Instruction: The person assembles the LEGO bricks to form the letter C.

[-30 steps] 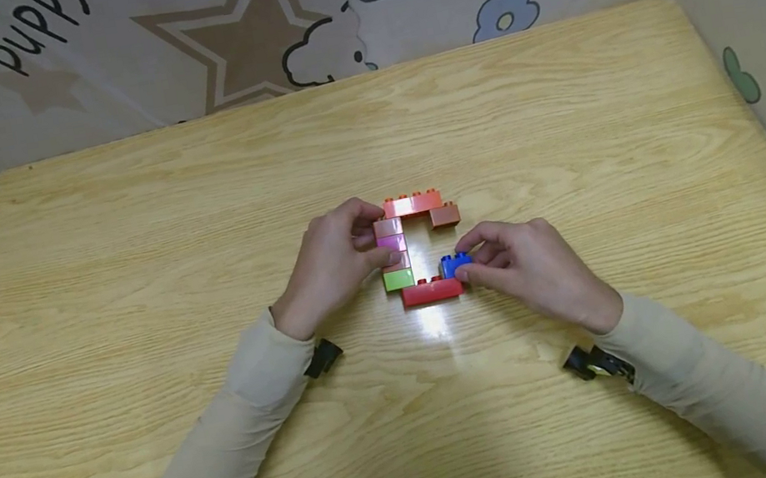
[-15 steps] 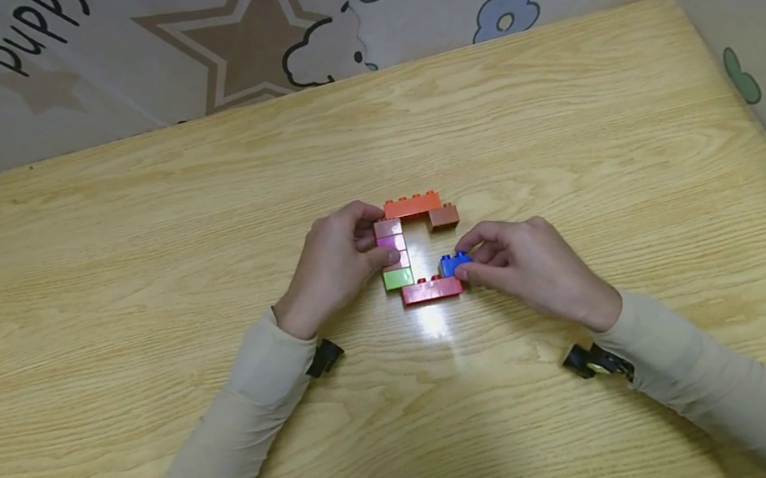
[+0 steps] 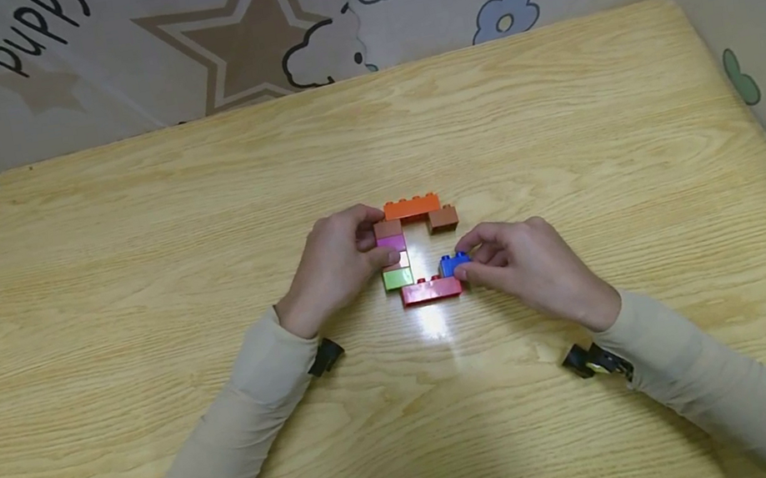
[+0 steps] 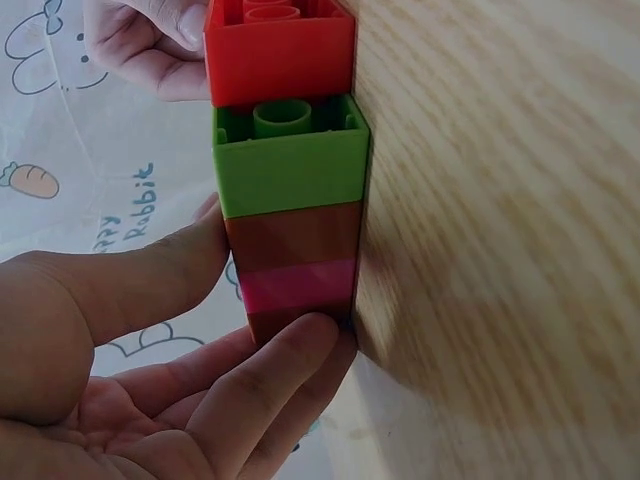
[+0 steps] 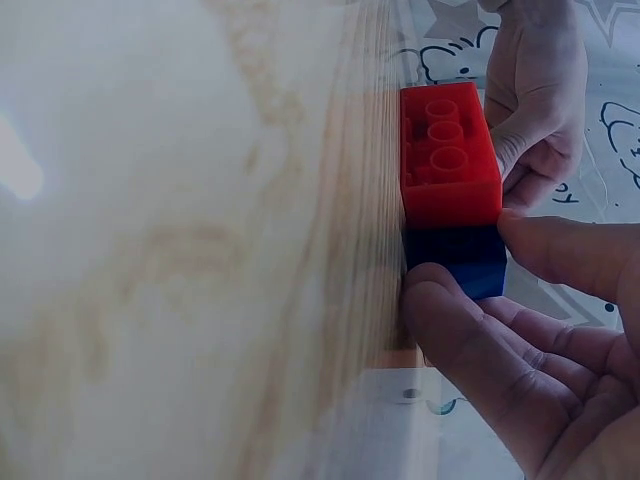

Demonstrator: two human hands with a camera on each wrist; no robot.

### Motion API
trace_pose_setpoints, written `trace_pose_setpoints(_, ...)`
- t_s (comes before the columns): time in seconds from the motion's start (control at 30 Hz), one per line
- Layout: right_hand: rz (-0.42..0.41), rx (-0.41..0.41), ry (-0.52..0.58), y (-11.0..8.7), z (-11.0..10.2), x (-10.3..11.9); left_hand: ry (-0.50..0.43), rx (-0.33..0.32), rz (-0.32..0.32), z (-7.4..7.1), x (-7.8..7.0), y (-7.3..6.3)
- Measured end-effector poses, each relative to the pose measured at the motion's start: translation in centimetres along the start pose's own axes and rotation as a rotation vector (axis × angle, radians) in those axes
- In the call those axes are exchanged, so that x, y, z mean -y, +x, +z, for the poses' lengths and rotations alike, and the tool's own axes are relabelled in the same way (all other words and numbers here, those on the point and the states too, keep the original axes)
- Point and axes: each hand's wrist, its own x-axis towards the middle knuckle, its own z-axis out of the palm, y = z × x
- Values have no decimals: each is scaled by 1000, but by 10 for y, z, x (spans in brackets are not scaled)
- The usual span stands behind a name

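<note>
A C-shaped build of toy building bricks lies on the table. My left hand [image 3: 338,268] grips its left column, where a brown brick [image 3: 387,229], a magenta brick [image 3: 387,245], another brown brick [image 4: 295,238] and a green brick [image 3: 398,279] run in line. An orange brick [image 3: 411,207] forms the far side, with a brown brick [image 3: 443,219] under its right end. On the near side is a red brick [image 3: 432,292]. My right hand [image 3: 532,269] pinches a blue brick [image 3: 447,267] between thumb and fingers, against the red brick's right end. Fingers partly cover the blue brick.
The wooden table [image 3: 164,250] spreads around the build. Cartoon-printed wall covering [image 3: 421,13] borders its far edge and both sides. A dark wrist camera [image 3: 325,357] sits below my left sleeve, and another wrist camera [image 3: 596,362] below the right.
The orange brick and the brown brick under its right end have shifted very slightly toward me. Both hands keep their holds and have hardly moved.
</note>
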Motion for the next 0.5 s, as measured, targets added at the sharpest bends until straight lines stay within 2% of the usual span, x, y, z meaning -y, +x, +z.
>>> trace_pose_setpoints(0.3, -3, 5, 3, 2, 1, -4, 14, 11, 3, -3, 3, 2)
trace_pose_setpoints(0.5, 31, 30, 35, -4, -3, -6, -40, 9, -44, -6, 7, -3)
